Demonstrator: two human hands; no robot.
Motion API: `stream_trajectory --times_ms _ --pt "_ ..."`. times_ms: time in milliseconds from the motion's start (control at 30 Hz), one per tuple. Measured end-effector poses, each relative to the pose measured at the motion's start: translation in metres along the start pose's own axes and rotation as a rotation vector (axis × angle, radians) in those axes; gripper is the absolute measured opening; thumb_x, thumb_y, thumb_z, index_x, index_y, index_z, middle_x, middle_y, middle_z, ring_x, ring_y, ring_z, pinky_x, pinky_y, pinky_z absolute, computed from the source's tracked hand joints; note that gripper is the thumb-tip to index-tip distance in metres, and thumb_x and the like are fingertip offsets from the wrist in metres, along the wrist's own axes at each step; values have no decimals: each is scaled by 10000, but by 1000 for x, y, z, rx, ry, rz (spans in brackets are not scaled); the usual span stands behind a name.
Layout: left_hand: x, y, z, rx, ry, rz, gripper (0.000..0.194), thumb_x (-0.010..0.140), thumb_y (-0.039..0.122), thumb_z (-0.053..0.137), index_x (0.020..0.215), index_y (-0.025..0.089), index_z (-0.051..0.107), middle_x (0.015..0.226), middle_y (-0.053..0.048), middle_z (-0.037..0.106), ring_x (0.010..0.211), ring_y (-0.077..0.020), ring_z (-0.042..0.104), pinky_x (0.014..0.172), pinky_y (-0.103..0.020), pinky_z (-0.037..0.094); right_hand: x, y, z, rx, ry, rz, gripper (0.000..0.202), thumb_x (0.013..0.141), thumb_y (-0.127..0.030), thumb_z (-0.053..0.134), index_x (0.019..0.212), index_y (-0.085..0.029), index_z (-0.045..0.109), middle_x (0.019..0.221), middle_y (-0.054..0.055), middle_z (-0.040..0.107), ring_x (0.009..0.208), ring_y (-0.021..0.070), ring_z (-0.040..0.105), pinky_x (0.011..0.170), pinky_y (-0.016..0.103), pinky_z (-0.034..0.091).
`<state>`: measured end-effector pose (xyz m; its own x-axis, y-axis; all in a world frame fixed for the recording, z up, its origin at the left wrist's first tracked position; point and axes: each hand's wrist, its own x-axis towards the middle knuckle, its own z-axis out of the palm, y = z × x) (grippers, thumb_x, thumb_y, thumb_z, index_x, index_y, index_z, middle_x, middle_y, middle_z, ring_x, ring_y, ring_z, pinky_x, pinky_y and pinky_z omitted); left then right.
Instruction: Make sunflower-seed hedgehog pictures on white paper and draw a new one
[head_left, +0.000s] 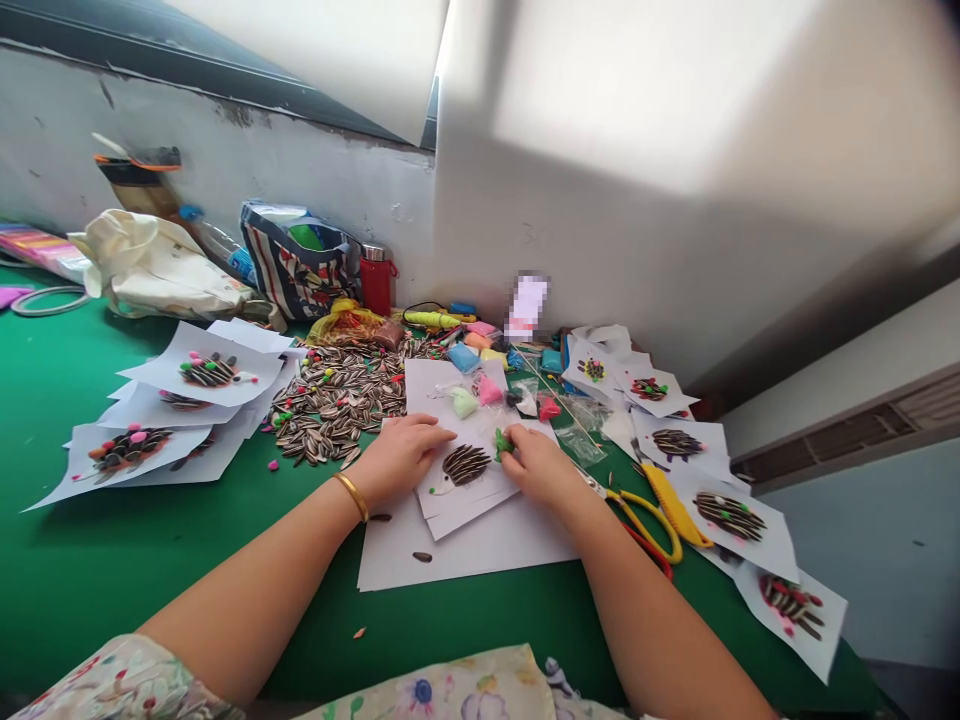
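Before me lies a white paper card [457, 515] bearing a hedgehog made of sunflower seeds [466, 465], with a small green dot near its snout. My left hand [405, 455] rests flat on the card's left side, fingers stretched toward the hedgehog and nothing held. On the right, my right hand [536, 462] pinches a lump of green modelling clay [502, 444] just beside the seeds. Larger white sheets [487, 560] lie under the card. Small bags of coloured clay, among them a pink one [491, 388] and a pale green one [464, 402], sit just beyond it.
A heap of sunflower seeds [330, 400] spreads at left. Finished seed cards lie in a left stack [217, 400] and a right row [742, 515]. Yellow-handled scissors [649, 520] and a yellow cutter [671, 500] are right of my hand. Bags and a red flask [376, 280] stand by the wall.
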<state>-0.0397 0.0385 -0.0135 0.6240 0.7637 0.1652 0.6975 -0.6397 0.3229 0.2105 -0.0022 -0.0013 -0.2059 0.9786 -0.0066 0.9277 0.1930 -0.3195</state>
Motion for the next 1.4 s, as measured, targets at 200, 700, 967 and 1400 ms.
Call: stream_trajectory --times_ms 200,700,967,1400 --pt "1 -6 6 0 -88 99 480 944 133 384 1340 323 578 1404 -40 584 1401 -243 408 1099 -465 337 -3 0 -9 -49 -16 -4 76 882 -218 475 915 -207 543 801 30 616 803 199 516 745 287 336" --pt "-3 30 9 -738 390 -6 106 914 232 563 1000 208 622 1041 -64 629 953 -177 620 849 -339 527 -22 -25 8 187 203 -239 323 847 -111 466 1137 -205 573 1041 76 630 964 226 591 846 335 450" --pt "-2 36 5 -1135 203 -247 197 824 337 677 919 183 599 921 -25 643 823 -153 636 758 -301 545 -23 -26 10 400 262 -289 252 897 -205 545 1146 -228 574 1062 70 590 963 208 579 870 343 488" --pt "-4 38 9 -729 204 -58 130 817 252 668 906 224 760 916 -39 733 845 -184 666 788 -316 553 -20 -25 15 471 233 -294 122 931 -196 530 983 -226 637 963 54 593 905 192 584 838 328 491"
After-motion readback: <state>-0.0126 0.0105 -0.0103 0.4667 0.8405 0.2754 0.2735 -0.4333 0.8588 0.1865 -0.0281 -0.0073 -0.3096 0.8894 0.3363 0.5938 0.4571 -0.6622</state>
